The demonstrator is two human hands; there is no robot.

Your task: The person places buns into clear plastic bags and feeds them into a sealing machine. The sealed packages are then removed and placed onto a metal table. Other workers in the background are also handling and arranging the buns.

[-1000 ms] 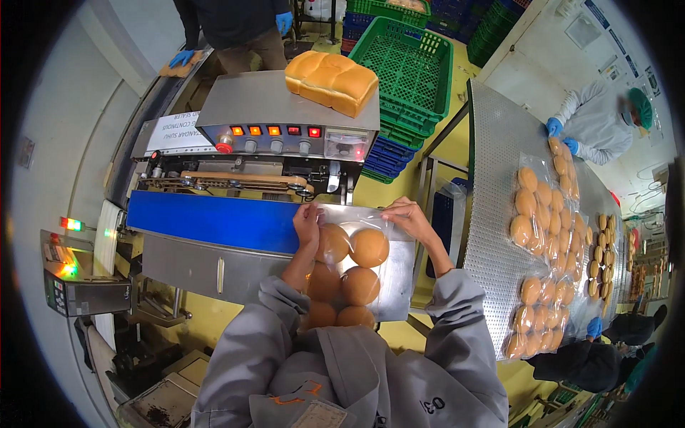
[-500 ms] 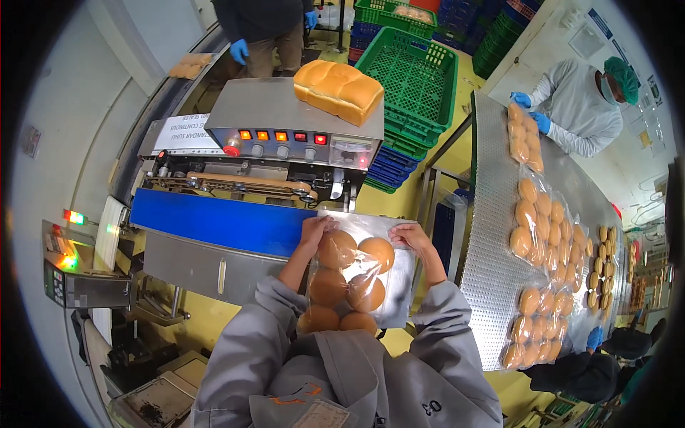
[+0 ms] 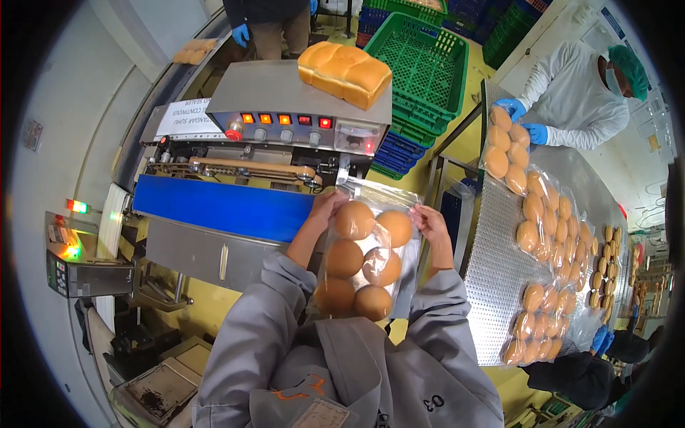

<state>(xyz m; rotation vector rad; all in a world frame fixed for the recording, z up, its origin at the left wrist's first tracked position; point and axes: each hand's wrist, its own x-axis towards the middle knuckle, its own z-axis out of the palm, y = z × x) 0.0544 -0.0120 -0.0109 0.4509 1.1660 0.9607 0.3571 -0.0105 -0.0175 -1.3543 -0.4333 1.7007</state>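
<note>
While left hand (image 3: pixel 327 207) and right hand (image 3: pixel 430 222), fingers nearly closed, pinched the sides of the bag (image 3: pixel 366 242) near its top, apparently keeping it spread, its buns (image 3: pixel 354 220) were just past the blue belt's (image 3: pixel 221 208) right end. Grey jacket (image 3: pixel 349 342) obscured the bottom edge; fingertips were unclear.

Lettering and marks in the work area.
Dark capitals, seen inverted, are printed on a white sheet (image 3: pixel 187 120) beside the metal control box (image 3: pixel 250 89); dark numerals (image 3: pixel 433 403) and an orange motif (image 3: pixel 289 395) are borne on the grey garment (image 3: pixel 242 349).
</note>
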